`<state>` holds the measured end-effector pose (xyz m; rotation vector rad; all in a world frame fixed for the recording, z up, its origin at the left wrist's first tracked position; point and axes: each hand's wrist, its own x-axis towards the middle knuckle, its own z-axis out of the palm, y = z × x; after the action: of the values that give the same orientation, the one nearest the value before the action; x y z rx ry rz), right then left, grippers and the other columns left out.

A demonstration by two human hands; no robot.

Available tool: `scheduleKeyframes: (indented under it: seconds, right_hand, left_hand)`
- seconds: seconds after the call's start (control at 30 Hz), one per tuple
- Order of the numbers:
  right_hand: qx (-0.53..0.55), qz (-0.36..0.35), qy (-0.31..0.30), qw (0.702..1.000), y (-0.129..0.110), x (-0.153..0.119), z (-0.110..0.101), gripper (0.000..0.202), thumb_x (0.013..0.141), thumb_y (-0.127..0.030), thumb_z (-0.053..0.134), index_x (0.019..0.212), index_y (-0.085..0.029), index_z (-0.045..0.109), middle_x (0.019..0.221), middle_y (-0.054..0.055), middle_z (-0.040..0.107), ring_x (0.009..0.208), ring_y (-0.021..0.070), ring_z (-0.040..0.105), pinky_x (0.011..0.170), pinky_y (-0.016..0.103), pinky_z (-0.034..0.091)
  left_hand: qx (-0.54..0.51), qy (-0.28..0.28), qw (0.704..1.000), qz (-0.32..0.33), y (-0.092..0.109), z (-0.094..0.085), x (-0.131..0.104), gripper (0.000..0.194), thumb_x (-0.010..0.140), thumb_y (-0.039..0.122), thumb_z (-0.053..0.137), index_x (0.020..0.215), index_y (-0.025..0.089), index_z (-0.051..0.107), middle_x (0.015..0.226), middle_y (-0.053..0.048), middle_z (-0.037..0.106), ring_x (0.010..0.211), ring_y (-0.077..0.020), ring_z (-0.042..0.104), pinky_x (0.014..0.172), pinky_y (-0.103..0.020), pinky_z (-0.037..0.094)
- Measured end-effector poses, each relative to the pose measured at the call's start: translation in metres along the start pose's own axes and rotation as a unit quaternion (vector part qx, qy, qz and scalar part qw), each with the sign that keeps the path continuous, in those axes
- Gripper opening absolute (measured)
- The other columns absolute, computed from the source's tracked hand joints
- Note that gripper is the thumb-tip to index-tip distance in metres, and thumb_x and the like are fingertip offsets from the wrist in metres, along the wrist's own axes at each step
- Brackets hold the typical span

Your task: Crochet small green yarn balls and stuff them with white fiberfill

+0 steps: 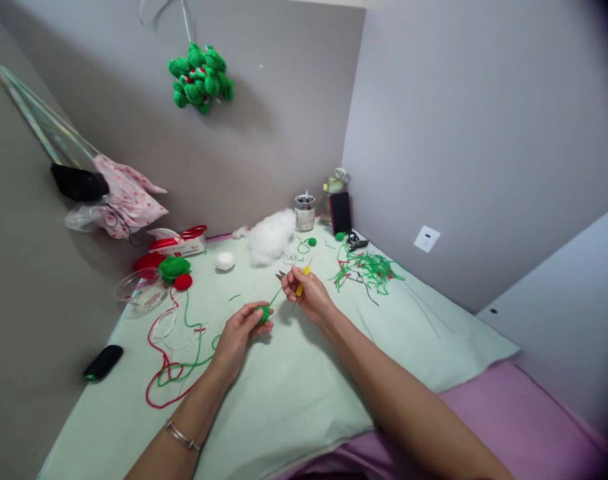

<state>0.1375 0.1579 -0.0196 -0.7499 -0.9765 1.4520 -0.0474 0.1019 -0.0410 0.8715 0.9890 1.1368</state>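
Note:
My left hand (238, 337) is closed on a small green crochet piece (263, 313), which shows between thumb and fingers. A taut strand of green yarn (275, 298) runs from it up to my right hand (308, 295). That hand is closed around a crochet hook with a yellow handle (303, 281), its thin shaft pointing up and away. Dark pointed scissor blades (280, 275) show just left of my right fingers; whether the hand touches them I cannot tell.
White stuffing (273, 238) lies at the back, near a tin of tools (305, 213) and an upright phone (341, 213). Green and red yarn scraps (371, 270) are heaped right. Yarn balls (175, 269), loose strands (167, 367) and a black case (104, 363) lie left.

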Motion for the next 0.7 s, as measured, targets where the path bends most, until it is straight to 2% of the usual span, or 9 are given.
scheduleKeyframes:
  seconds: [0.1,0.2,0.3,0.37,0.4,0.47,0.53,0.63,0.7]
  right_hand:
    - [-0.057,-0.069,0.042,0.995,-0.014,0.003,-0.005,0.052,0.083,-0.067,0.07,0.068,-0.021,0.055,0.096,0.009,0.072,0.084,0.0169,0.066,0.069,0.026,0.053]
    - [-0.123,-0.109,0.083,0.983,-0.022,0.008,-0.015,0.043,0.088,-0.061,0.066,0.072,-0.022,0.059,0.115,0.009,0.07,0.103,0.021,0.064,0.078,0.029,0.055]
    - [-0.179,-0.093,0.111,0.973,-0.019,0.011,-0.025,0.026,0.085,-0.046,0.072,0.075,-0.023,0.063,0.107,0.008,0.066,0.093,0.0218,0.063,0.07,0.03,0.053]
    - [-0.189,-0.081,0.117,0.972,-0.017,0.013,-0.032,0.016,0.082,-0.035,0.075,0.078,-0.023,0.065,0.105,0.008,0.065,0.094,0.022,0.063,0.071,0.03,0.053]
    - [-0.182,-0.081,0.122,0.972,-0.019,0.013,-0.036,0.013,0.082,-0.034,0.075,0.085,-0.023,0.068,0.108,0.008,0.065,0.096,0.022,0.064,0.072,0.03,0.054]
    - [-0.144,-0.088,0.145,0.975,-0.029,0.016,-0.048,0.022,0.09,-0.042,0.066,0.105,-0.026,0.068,0.114,0.008,0.065,0.096,0.0211,0.067,0.07,0.031,0.057]
    - [-0.092,-0.099,0.172,0.976,-0.044,0.02,-0.064,0.031,0.099,-0.048,0.053,0.121,-0.029,0.062,0.121,0.006,0.064,0.1,0.0186,0.068,0.072,0.03,0.059]
    - [-0.034,-0.078,0.183,0.979,-0.057,0.024,-0.08,0.029,0.104,-0.048,0.05,0.119,-0.027,0.061,0.11,0.006,0.067,0.088,0.0143,0.068,0.065,0.025,0.058]
    - [-0.013,-0.04,0.147,0.988,-0.052,0.025,-0.078,0.028,0.104,-0.047,0.054,0.112,-0.022,0.063,0.098,0.005,0.068,0.072,0.0116,0.063,0.057,0.023,0.054]
  left_hand:
    - [-0.005,0.016,1.0,0.017,-0.002,-0.001,-0.001,0.046,0.074,0.038,0.092,0.111,0.016,0.079,0.112,-0.012,0.081,0.086,-0.0204,0.076,0.084,-0.034,0.061]
    - [-0.017,0.035,0.999,0.028,-0.008,0.0,-0.002,0.042,0.074,0.034,0.093,0.11,0.019,0.079,0.122,-0.012,0.078,0.101,-0.0233,0.076,0.095,-0.036,0.059]
    - [-0.039,0.024,0.999,0.017,-0.006,0.0,0.0,0.033,0.074,0.03,0.093,0.102,0.017,0.08,0.122,-0.015,0.078,0.107,-0.0267,0.075,0.103,-0.04,0.057]
    - [-0.068,-0.001,0.998,0.008,0.005,-0.005,0.003,0.036,0.08,0.039,0.089,0.105,0.015,0.079,0.128,-0.019,0.075,0.119,-0.0315,0.073,0.107,-0.045,0.056]
    - [-0.088,-0.015,0.996,0.006,0.014,-0.01,0.005,0.043,0.084,0.049,0.083,0.109,0.013,0.078,0.133,-0.023,0.073,0.126,-0.0344,0.069,0.108,-0.049,0.056]
    - [-0.123,-0.029,0.992,0.018,0.033,-0.027,0.008,0.07,0.091,0.073,0.062,0.124,0.012,0.071,0.145,-0.027,0.065,0.139,-0.0375,0.06,0.108,-0.057,0.055]
    - [-0.155,-0.009,0.986,0.057,0.05,-0.048,0.011,0.086,0.092,0.085,0.04,0.14,0.017,0.061,0.158,-0.023,0.053,0.149,-0.0332,0.051,0.112,-0.056,0.052]
    - [-0.228,0.033,0.97,0.073,0.064,-0.068,0.011,0.095,0.09,0.088,0.035,0.147,0.013,0.054,0.159,-0.028,0.05,0.151,-0.0358,0.047,0.112,-0.062,0.05]
    - [-0.186,0.034,0.979,0.076,0.069,-0.062,0.009,0.09,0.089,0.087,0.042,0.137,0.014,0.062,0.155,-0.027,0.055,0.149,-0.0371,0.049,0.111,-0.062,0.051]
